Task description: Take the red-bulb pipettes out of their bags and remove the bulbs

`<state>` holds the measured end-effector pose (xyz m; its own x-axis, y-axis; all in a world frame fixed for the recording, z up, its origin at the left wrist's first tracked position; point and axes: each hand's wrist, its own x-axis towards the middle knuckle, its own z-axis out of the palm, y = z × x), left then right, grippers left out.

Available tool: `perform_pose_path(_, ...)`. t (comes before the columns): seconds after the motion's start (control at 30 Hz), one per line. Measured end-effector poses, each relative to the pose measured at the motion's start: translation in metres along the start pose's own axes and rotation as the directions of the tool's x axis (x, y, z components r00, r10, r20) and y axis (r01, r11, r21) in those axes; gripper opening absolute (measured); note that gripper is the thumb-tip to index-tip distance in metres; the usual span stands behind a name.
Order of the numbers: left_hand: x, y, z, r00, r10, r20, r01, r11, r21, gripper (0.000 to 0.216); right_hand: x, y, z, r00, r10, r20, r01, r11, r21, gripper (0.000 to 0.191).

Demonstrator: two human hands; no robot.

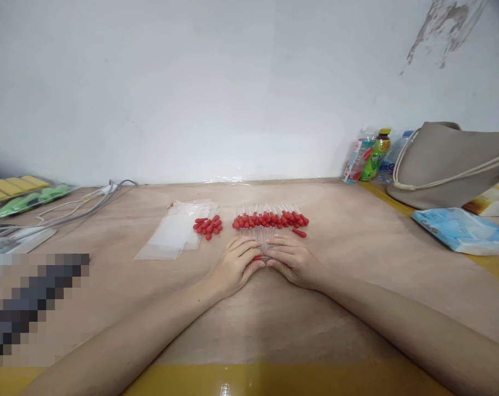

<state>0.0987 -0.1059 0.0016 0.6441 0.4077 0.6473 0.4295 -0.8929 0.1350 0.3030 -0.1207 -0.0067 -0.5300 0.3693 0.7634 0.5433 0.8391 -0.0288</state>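
My left hand (238,264) and my right hand (294,262) meet low over the table, fingertips almost touching. A red rubber dropper bulb (256,257) is pinched in my left hand, partly hidden by the fingers. My right hand pinches what looks like a thin clear glass tube at the bulb's open end; most of it is covered. Just beyond my fingers lie several bare glass tubes (258,234). Behind these is a row of droppers with red bulbs (266,219). One loose red bulb (299,233) lies nearer me, and a pile of red bulbs (208,225) sits left.
Clear plastic bags (162,240) lie flat left of the bulb pile. Cables (88,206) and packs of yellow and green items (16,190) are at far left. Bottles (375,155), a grey bag (451,165) and a blue packet (459,230) stand or lie right.
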Motion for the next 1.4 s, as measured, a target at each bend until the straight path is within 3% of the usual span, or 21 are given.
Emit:
perform_pose_path(0.2,0.004,0.005,-0.006,0.988,0.003,0.153,-0.016,0.996,0.084,0.015,-0.006,0.002,0.007,0.996,-0.09,-0.016,0.091,0.994,0.061,0.027)
perform_pose_path(0.33,0.0,0.0,-0.015,0.978,-0.026,0.205,0.007,0.995,0.096,0.02,-0.014,0.009,-0.003,0.993,-0.117,0.01,0.116,0.992,0.038,0.03)
perform_pose_path(0.43,-0.008,-0.016,-0.026,0.982,-0.157,0.107,0.141,0.979,0.147,0.023,-0.021,0.021,-0.019,0.998,0.031,-0.06,-0.033,0.999,-0.029,0.028)
perform_pose_path(0.53,-0.01,-0.035,-0.04,0.964,-0.263,-0.038,0.265,0.953,0.145,0.024,-0.023,0.029,-0.029,0.965,0.219,-0.146,-0.242,0.956,-0.167,0.023)
perform_pose_path(0.73,0.006,-0.079,-0.06,0.832,-0.512,-0.213,0.55,0.811,0.201,0.027,-0.018,0.027,-0.024,0.917,0.398,-0.02,-0.38,0.859,-0.343,0.025)
perform_pose_path(0.87,0.016,-0.101,-0.065,0.763,-0.642,-0.081,0.638,0.725,0.262,0.027,-0.015,0.022,-0.02,0.886,0.464,0.009,-0.434,0.835,-0.339,0.017)
perform_pose_path(1.0,0.02,-0.103,-0.063,0.68,-0.733,-0.028,0.713,0.651,0.259,0.028,-0.011,0.019,-0.015,0.88,0.474,0.016,-0.436,0.822,-0.367,0.012)
perform_pose_path(1.1,0.019,-0.102,-0.061,0.647,-0.763,0.006,0.73,0.621,0.284,0.026,-0.009,0.017,-0.011,0.888,0.461,-0.011,-0.432,0.824,-0.367,0.014)
perform_pose_path(1.2,0.02,-0.1,-0.061,0.672,-0.741,-0.021,0.712,0.637,0.294,0.028,-0.007,0.017,-0.007,0.892,0.451,-0.024,-0.428,0.828,-0.362,0.017)
perform_pose_path(1.3,0.025,-0.096,-0.058,0.756,-0.652,-0.052,0.635,0.714,0.295,0.024,-0.006,0.015,-0.006,0.893,0.45,0.007,-0.415,0.831,-0.37,0.018)
perform_pose_path(1.4,0.035,-0.087,-0.049,0.827,-0.561,0.029,0.529,0.794,0.299,0.025,-0.006,0.012,-0.008,0.893,0.446,0.066,-0.394,0.843,-0.366,0.019)
